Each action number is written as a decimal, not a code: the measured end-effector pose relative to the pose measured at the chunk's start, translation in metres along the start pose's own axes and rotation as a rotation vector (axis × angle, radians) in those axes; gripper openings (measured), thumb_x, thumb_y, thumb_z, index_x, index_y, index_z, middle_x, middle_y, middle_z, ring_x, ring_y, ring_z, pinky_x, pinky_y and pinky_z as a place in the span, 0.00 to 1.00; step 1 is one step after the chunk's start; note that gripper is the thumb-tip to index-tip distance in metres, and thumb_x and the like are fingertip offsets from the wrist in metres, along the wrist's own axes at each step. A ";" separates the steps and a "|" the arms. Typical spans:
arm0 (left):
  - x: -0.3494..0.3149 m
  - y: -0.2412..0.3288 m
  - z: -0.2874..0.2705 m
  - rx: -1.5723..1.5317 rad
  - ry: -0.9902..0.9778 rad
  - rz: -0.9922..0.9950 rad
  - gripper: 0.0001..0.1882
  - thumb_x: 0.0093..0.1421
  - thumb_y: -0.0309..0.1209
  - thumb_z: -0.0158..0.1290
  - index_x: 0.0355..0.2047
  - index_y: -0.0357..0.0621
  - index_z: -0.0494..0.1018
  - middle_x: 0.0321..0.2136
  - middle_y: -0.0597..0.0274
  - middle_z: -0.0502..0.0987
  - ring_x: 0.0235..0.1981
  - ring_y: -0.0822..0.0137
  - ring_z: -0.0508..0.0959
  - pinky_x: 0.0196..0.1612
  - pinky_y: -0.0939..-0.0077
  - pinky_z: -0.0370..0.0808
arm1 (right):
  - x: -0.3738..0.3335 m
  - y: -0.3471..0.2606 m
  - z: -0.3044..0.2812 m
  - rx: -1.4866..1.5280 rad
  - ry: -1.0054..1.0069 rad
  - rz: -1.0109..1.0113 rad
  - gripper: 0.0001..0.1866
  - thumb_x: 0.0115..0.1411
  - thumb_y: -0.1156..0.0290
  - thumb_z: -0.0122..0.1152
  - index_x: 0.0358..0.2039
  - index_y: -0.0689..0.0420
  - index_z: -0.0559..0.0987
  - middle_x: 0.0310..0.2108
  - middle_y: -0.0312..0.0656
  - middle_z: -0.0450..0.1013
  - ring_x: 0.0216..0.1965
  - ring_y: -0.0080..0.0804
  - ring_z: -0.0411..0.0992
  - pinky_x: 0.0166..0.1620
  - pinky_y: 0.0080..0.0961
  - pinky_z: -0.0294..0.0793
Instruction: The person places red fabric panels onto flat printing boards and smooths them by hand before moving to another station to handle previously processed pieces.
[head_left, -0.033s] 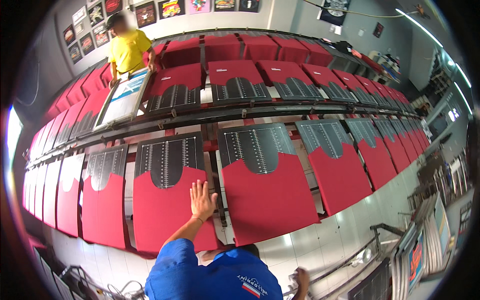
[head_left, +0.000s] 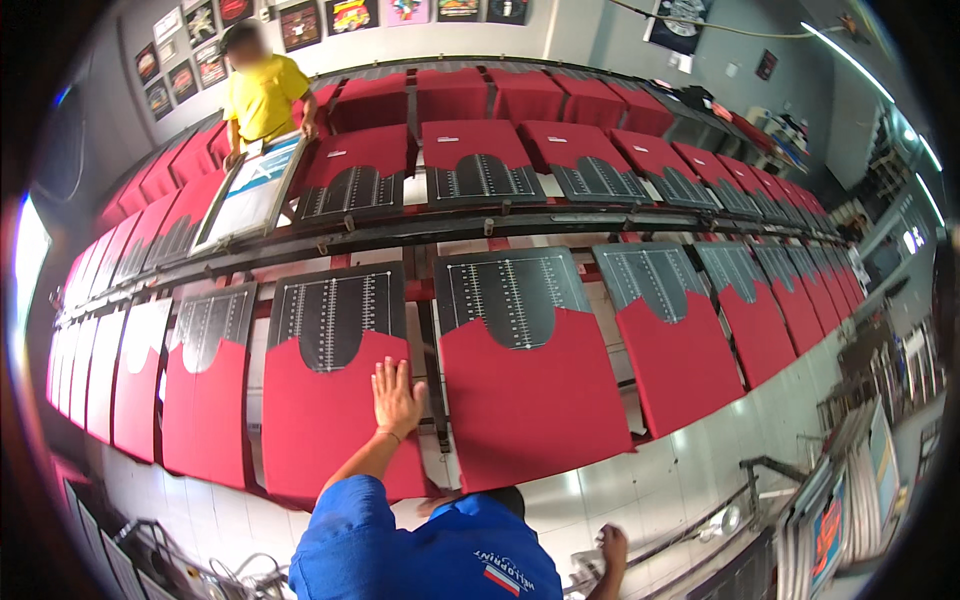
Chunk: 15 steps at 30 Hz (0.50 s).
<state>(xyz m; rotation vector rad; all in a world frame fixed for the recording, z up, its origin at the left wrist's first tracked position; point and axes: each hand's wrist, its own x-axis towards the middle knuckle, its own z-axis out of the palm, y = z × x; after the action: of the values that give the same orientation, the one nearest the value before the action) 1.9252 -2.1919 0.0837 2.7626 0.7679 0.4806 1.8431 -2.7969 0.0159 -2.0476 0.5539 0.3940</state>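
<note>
My left hand (head_left: pixel 398 400) lies open, fingers stretched, palm down on the right side of a red T-shirt (head_left: pixel 325 425). The shirt is drawn over a flat black printing board (head_left: pixel 335 295) with white ruler marks, whose far end shows past the neckline. Just right of this hand, across a narrow gap, another red T-shirt (head_left: pixel 530 405) lies smooth on its own marked board (head_left: pixel 515 275). My right hand (head_left: pixel 612 545) hangs low at my right side, over the floor and away from the boards. Its fingers look loosely curled, with nothing visible in them.
Long rows of boards with red shirts run both ways, split by a dark metal rail (head_left: pixel 490 222). Across it, a person in a yellow shirt (head_left: pixel 265 95) holds a framed screen (head_left: pixel 245 200). Framed screens (head_left: pixel 835 515) lean at the lower right by a metal frame (head_left: pixel 765 465).
The view has shifted slightly. My left hand stays flat on the red T-shirt, and my right hand appears a little higher and farther right.
</note>
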 end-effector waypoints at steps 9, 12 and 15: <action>0.043 0.103 0.066 0.117 0.371 -0.629 0.29 0.72 0.44 0.41 0.65 0.39 0.59 0.69 0.43 0.54 0.71 0.43 0.50 0.71 0.50 0.47 | 0.227 -0.114 -0.166 -0.096 -0.108 -0.385 0.19 0.66 0.61 0.55 0.50 0.61 0.76 0.37 0.43 0.78 0.36 0.30 0.78 0.36 0.26 0.76; 0.067 0.276 0.109 -0.041 0.337 -0.360 0.29 0.69 0.40 0.46 0.65 0.37 0.58 0.69 0.41 0.53 0.71 0.41 0.50 0.71 0.49 0.47 | 0.251 -0.040 -0.196 -0.289 -0.070 -0.208 0.19 0.65 0.61 0.58 0.48 0.62 0.79 0.35 0.47 0.80 0.34 0.33 0.79 0.39 0.29 0.76; 0.067 0.470 0.192 -0.145 0.100 0.014 0.32 0.64 0.36 0.52 0.65 0.35 0.59 0.69 0.39 0.53 0.70 0.37 0.49 0.71 0.45 0.45 | 0.241 0.007 -0.246 -0.279 -0.213 0.071 0.21 0.63 0.56 0.58 0.48 0.61 0.80 0.40 0.50 0.81 0.41 0.38 0.80 0.47 0.32 0.76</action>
<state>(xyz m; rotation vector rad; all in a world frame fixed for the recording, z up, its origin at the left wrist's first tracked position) 2.2652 -2.5750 0.0683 2.6279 0.7066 0.6543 2.0566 -3.0671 0.0178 -2.2188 0.4620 0.7584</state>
